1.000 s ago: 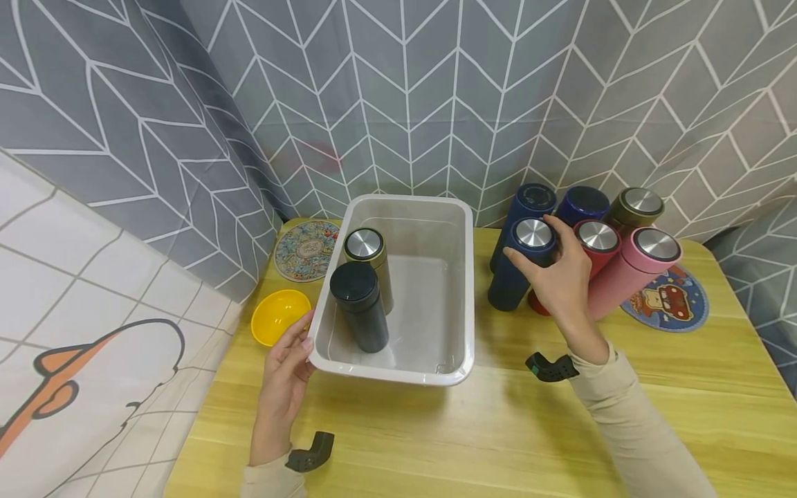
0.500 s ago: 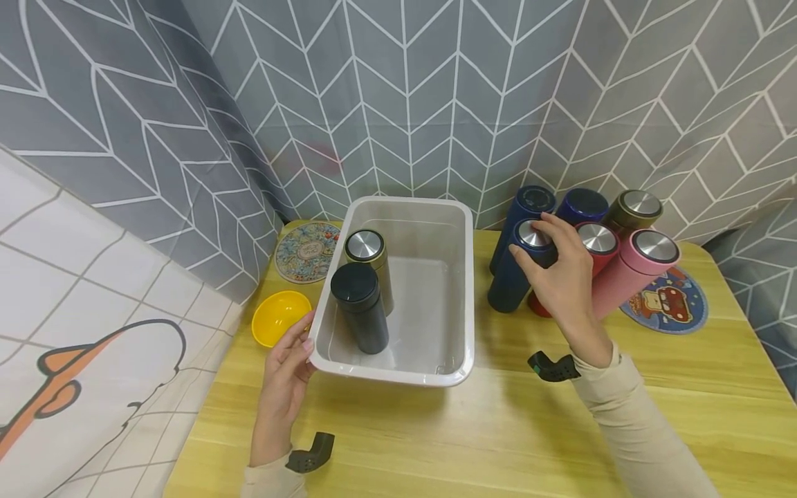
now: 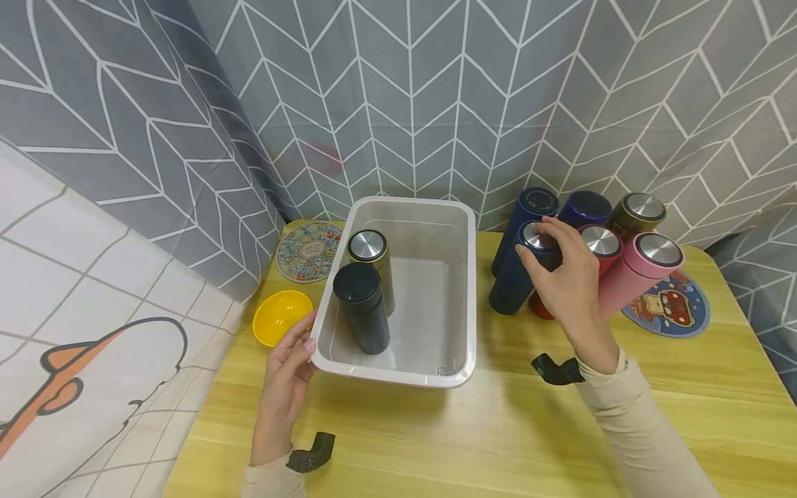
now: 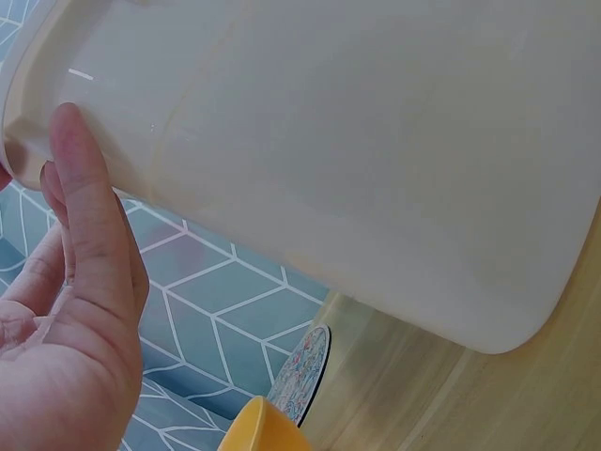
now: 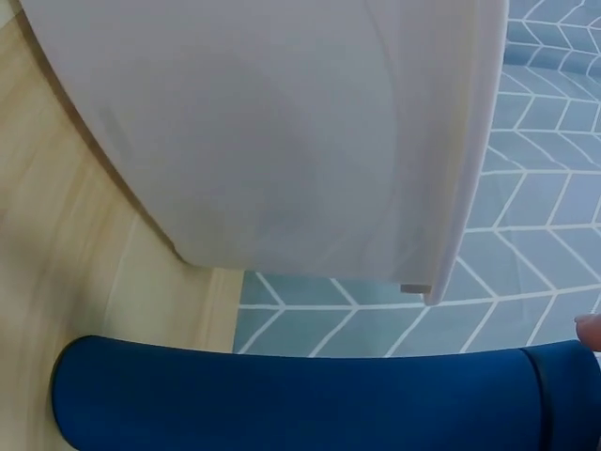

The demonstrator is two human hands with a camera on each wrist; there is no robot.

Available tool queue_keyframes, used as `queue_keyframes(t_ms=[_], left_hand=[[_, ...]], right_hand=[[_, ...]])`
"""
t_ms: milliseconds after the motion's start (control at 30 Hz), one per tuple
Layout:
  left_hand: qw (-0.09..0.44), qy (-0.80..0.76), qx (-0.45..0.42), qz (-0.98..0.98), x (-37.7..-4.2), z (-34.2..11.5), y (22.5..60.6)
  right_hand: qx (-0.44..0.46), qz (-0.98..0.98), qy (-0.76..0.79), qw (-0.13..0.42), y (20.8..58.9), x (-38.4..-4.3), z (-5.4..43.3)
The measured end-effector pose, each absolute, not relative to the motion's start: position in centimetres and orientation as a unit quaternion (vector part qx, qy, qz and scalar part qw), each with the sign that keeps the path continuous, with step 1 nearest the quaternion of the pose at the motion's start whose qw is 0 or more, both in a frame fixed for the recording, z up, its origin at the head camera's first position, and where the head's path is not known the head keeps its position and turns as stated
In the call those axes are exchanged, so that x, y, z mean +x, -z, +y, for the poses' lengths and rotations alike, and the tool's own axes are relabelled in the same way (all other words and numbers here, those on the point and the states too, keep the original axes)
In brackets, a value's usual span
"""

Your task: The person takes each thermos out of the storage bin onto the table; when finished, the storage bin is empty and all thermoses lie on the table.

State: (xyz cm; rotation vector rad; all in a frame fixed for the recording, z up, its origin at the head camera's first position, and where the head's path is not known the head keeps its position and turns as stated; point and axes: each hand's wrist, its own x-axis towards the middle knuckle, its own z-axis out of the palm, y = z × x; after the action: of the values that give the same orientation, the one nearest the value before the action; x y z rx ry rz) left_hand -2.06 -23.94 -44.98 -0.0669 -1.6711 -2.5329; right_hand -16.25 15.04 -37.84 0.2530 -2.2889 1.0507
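Observation:
At the right in the head view, my right hand is at the lid of a dark blue thermos with a steel top. Thumb and index finger pinch the lid's edge, and the thermos stands on the table. The right wrist view shows its blue body with one fingertip at the lid. My left hand holds the left rim of a white plastic bin; its fingers lie against the outer wall in the left wrist view. Inside the bin stand a black thermos and an olive thermos with a steel top.
Close around the right hand stand a navy thermos, a royal blue thermos, an olive one, a red one and a pink one. A yellow bowl and round mats lie at the sides.
The right thumb and index finger have drawn closer together over the blue thermos's lid. The thermos stays in place, and the left hand remains on the bin's rim.

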Motion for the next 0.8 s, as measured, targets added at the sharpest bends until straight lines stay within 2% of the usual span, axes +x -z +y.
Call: queue_keyframes(t_ms=[200, 433, 533, 800], left_hand=[[0.053, 0.831, -0.026, -0.553, -2.1, -24.0, 45.0], [0.052, 0.832, -0.030, -0.551, -2.1, -24.0, 45.0], [0.051, 0.833, -0.031, -0.549, -2.1, -24.1, 45.1], [0.051, 0.835, -0.030, -0.547, -2.1, -24.1, 45.0]], right_hand=[[0.101, -0.856, -0.405, 0.304, 37.2, -16.0, 14.7], [0.125, -0.863, -0.408, 0.270, 35.7, -15.4, 13.8], [0.151, -0.873, -0.399, 0.239, 34.9, -15.1, 13.4], [0.257, -0.907, -0.317, 0.105, 33.3, -14.9, 11.4]])
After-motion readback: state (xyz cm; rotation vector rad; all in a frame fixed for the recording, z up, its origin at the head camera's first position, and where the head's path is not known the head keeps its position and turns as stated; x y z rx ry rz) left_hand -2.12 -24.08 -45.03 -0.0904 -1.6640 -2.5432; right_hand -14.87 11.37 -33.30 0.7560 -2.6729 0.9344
